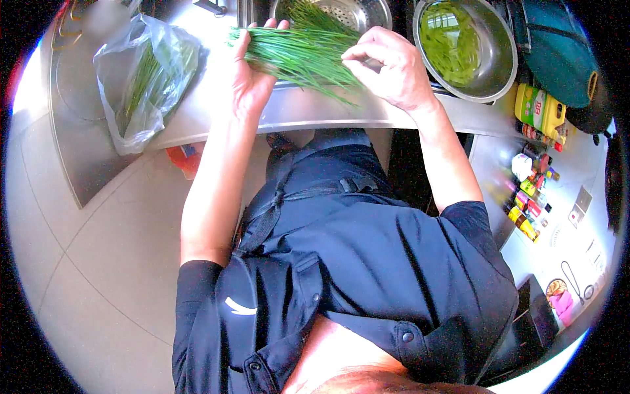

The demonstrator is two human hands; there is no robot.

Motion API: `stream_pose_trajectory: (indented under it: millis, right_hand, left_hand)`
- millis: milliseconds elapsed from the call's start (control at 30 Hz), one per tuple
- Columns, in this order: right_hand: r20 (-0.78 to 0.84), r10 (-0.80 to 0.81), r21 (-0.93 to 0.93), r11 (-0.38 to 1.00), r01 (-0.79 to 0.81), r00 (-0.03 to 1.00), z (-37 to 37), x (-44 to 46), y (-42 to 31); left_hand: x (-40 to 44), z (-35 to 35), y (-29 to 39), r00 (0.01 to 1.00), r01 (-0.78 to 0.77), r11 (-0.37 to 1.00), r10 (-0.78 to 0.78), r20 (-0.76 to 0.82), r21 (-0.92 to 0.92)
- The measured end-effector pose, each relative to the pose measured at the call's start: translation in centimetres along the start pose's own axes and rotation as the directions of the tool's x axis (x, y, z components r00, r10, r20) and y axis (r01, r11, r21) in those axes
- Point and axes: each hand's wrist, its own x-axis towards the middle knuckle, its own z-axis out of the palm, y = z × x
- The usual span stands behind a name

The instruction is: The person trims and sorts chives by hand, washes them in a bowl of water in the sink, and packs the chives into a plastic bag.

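My left hand [254,82] grips a bunch of long, thin green chives [298,56], its fingers behind the stalks and its thumb at the left end. The bunch lies sideways above the counter's front edge, and a few stalks hang lower. My right hand [399,71] is closed in a pinch at the right end of the chives. What sits between those fingertips is too small to make out. Behind the bunch, a metal colander [351,14] holds more green stalks.
Left on the counter [335,108] lies a clear plastic bag [157,85] of green stalks. A metal bowl [502,69] with cut green pieces in water stands right. Beyond it are a yellow oil jug [539,110] and several small bottles [530,197].
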Motion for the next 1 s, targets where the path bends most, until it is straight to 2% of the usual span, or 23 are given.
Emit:
stream_pose_trajectory:
  millis: [167, 467, 533, 633, 767, 833, 900, 967, 1000]
  right_hand:
    - [-0.038, 0.045, 0.044, 0.998, -0.043, 0.998, 0.3, 0.1, 0.1]
    - [-0.087, 0.086, -0.023, 0.996, -0.089, 0.992, 0.7, 0.4, 0.8]
    - [-0.106, 0.213, 0.034, 0.977, -0.211, 0.971, 0.8, 0.3, 0.7]
    - [-0.148, 0.286, 0.117, 0.956, -0.27, 0.947, 0.5, 0.1, 0.9]
    - [-0.214, 0.295, 0.217, 0.944, -0.249, 0.931, 0.0, -0.6, 2.6]
    - [-0.227, 0.313, 0.187, 0.944, -0.274, 0.922, -0.1, -1.3, 3.4]
    - [-0.295, 0.36, 0.279, 0.918, -0.281, 0.885, -0.2, -1.9, 3.7]
    - [-0.285, 0.382, 0.253, 0.915, -0.315, 0.879, -0.6, -2.8, 3.8]
    - [-0.268, 0.387, 0.257, 0.911, -0.322, 0.882, -0.7, -3.2, 3.8]
  left_hand:
    - [0.0, 0.3, -0.2, 0.999, -0.023, 1.0, 0.023, -0.026, 0.012]
    - [0.5, 0.1, 0.2, 1.0, -0.017, 1.0, 0.017, -0.014, 0.003]
    - [0.5, 0.2, 0.2, 1.0, -0.015, 1.0, 0.015, -0.007, -0.001]
    - [0.7, 0.5, 0.1, 0.999, -0.032, 0.999, 0.032, -0.023, 0.023]
    - [2.0, -0.1, 0.5, 0.996, -0.059, 0.997, 0.062, -0.061, 0.042]
    - [2.8, 0.4, 0.2, 0.994, -0.065, 0.997, 0.069, -0.084, 0.051]
    - [3.7, 0.8, -0.7, 0.976, -0.131, 0.981, 0.153, -0.156, 0.142]
    - [7.1, -2.0, -0.9, 0.991, -0.082, 0.986, 0.096, -0.09, 0.144]
    - [8.7, -2.8, -1.3, 0.988, -0.085, 0.981, 0.105, -0.111, 0.174]
